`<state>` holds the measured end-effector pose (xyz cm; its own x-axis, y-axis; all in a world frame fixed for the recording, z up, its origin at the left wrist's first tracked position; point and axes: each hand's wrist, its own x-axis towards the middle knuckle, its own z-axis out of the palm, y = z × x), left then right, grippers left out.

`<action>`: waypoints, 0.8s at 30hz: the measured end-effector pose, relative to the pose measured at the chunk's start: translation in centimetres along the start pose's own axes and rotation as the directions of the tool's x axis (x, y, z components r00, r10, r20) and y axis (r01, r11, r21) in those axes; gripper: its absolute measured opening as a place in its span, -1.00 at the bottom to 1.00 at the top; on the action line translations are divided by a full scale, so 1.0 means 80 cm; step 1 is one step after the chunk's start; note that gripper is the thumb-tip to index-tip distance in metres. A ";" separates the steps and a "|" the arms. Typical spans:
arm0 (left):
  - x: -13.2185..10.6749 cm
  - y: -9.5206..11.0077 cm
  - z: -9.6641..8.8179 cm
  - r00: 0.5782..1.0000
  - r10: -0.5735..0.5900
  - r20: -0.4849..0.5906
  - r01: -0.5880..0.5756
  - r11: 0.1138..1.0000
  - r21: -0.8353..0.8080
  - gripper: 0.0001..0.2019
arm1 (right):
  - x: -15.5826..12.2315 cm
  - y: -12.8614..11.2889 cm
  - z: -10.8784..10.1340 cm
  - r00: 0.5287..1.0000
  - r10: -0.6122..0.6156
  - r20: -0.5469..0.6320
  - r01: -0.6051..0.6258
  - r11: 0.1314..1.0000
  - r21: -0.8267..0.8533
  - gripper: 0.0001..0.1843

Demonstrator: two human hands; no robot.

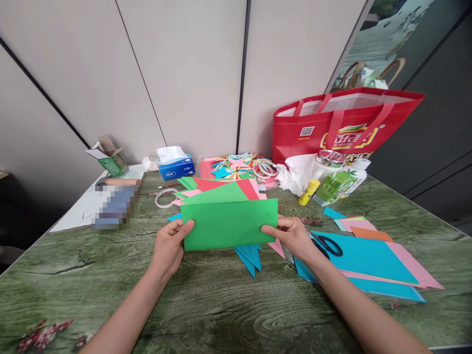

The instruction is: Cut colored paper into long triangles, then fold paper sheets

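A rectangular sheet of green paper (228, 225) is held up over the table, long side across. My left hand (170, 243) pinches its left edge, thumb in front and fingers behind. At the right edge my right hand (293, 235) grips it the same way. Behind the sheet lies a pile of coloured paper in light green (217, 192), red and pink, partly hidden by it. Blue pointed paper pieces (250, 258) stick out below. Beside my right wrist, black-handled scissors (330, 245) rest on blue paper sheets (376, 255), with pink sheets under them.
A red shopping bag (313, 130) stands at the back right, near a yellow glue stick (309, 192), a green carton (334, 187) and crumpled tissue. Folded paper stars (238, 169), tape rolls (165, 197), a blue tissue box (177, 168) and an opened green box (112, 166) lie further back.
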<state>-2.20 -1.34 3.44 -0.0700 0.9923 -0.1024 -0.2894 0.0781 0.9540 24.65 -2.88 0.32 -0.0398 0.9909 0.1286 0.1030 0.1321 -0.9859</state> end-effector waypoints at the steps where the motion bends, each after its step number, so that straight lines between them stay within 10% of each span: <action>1: -0.001 0.001 0.000 1.000 -0.011 0.014 0.011 1.000 -0.006 -0.78 | 0.000 0.000 0.000 1.000 -0.009 -0.003 0.009 1.000 -0.005 -0.83; 11: 0.003 -0.011 -0.005 0.923 -0.278 0.266 0.251 0.959 0.129 -0.73 | 0.001 0.005 -0.001 0.989 0.085 -0.125 -0.060 0.980 0.191 -0.86; 24: -0.002 -0.009 0.002 0.975 0.133 0.175 -0.146 0.987 0.062 -0.53 | -0.001 0.024 0.007 0.989 0.132 -0.070 -0.113 0.968 0.225 -0.82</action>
<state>-1.83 -1.58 2.82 0.0603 0.9952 0.0766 -0.2160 -0.0619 0.9744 24.29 -2.71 -1.61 0.0435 0.9990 0.0048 -0.1197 0.0100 -0.9928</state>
